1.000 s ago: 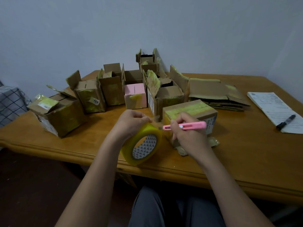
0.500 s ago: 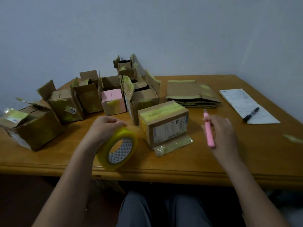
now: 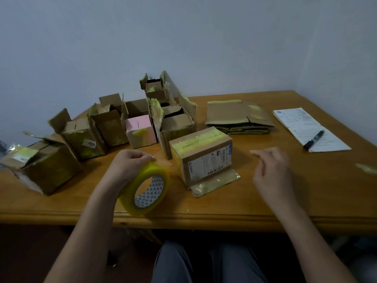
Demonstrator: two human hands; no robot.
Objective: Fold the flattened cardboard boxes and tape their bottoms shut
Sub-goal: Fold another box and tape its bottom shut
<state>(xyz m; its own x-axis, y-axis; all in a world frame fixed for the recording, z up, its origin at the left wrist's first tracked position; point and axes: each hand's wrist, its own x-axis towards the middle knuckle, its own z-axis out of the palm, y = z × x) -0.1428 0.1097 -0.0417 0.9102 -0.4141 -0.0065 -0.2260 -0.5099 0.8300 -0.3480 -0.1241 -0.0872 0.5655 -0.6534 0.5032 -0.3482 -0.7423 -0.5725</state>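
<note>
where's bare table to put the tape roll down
Bare table lies right of the taped box, below the paper, around the right hand. A smaller patch is left of the left hand. The folded boxes crowd the back left.

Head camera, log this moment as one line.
left hand grips tape roll | right hand open, empty | taped box on table
</note>
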